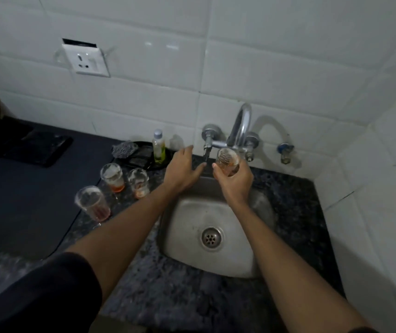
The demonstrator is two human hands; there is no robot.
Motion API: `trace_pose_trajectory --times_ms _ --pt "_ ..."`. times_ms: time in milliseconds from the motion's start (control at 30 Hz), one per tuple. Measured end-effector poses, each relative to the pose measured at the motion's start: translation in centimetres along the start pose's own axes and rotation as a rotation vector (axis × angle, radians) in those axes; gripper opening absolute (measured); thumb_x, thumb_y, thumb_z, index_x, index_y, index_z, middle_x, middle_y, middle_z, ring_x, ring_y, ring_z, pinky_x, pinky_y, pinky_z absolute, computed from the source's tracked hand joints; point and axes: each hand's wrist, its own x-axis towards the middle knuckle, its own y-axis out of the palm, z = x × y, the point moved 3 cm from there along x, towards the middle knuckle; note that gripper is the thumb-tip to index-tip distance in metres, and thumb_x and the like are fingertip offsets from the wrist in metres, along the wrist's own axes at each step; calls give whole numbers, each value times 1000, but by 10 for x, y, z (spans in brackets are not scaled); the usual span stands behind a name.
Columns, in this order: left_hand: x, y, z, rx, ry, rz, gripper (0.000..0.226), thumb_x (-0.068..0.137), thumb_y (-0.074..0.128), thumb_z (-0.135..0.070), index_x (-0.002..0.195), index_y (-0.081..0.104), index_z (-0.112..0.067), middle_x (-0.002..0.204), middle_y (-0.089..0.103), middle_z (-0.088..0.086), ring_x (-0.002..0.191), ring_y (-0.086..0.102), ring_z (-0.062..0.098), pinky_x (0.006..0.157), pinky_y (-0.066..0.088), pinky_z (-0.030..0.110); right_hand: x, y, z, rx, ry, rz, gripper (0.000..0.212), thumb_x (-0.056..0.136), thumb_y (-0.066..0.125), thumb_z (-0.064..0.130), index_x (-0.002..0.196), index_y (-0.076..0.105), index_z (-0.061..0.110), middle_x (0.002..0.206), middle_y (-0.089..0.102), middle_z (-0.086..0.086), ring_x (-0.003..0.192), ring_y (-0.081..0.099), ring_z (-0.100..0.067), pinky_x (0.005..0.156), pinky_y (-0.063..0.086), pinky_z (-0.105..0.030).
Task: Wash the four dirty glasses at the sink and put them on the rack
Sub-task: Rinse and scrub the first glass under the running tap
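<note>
My right hand [234,182] grips a clear patterned glass [227,162] with an orange residue, held tilted under the chrome tap spout [240,126] above the steel sink [185,239]. My left hand [183,170] is open, its fingers spread just beside the tap's left lever handle [207,152]. Three more dirty glasses stand on the counter left of the sink: one at the back [112,177], one next to it [139,183], and a taller one nearer me [93,205], each with reddish dregs. No water stream is visible.
A dish soap bottle [158,146] and a steel scrubber [124,148] sit on a black tray [141,159] behind the glasses. A dark mat [24,188] covers the left counter. A wall socket [85,59] is above. White tiled walls close in behind and at right.
</note>
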Motion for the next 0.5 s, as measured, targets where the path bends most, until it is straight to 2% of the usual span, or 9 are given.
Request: trace_pose_trajectory --times_ms 67,167,233,333,500 --pt "21 1 -19 -38 -14 10 74 95 65 -47 147 42 0 138 58 23 126 55 39 100 47 46 14 -8 0 -29 -40 -14 52 73 88 47 112 70 19 97 74 5 87 71 -11 78 60 -37" --pt "46 9 -32 -119 -102 16 66 92 67 -50 133 53 0 118 69 21 105 66 37 84 53 43 27 -14 0 -89 -77 -12 49 74 87 51 104 67 19 88 70 5 78 67 -12 70 57 -37" --pt "58 20 -35 -128 -131 41 50 92 67 -46 116 61 -1 103 71 18 94 67 35 73 48 38 33 -17 -3 -115 -61 -7 48 74 86 53 103 66 20 87 69 6 78 66 -11 69 56 -36" --pt "69 32 -30 -93 -176 21 28 94 64 -28 96 68 0 91 72 18 86 67 35 67 43 35 33 -21 -6 -133 -44 1 50 73 87 49 109 67 20 92 70 8 81 66 -8 72 56 -32" --pt "71 33 -26 -84 -195 -46 33 94 60 -19 66 63 -1 64 64 13 66 63 33 59 39 36 22 -23 -5 -106 -17 0 49 75 89 42 115 68 23 98 71 11 89 68 -6 79 58 -32"
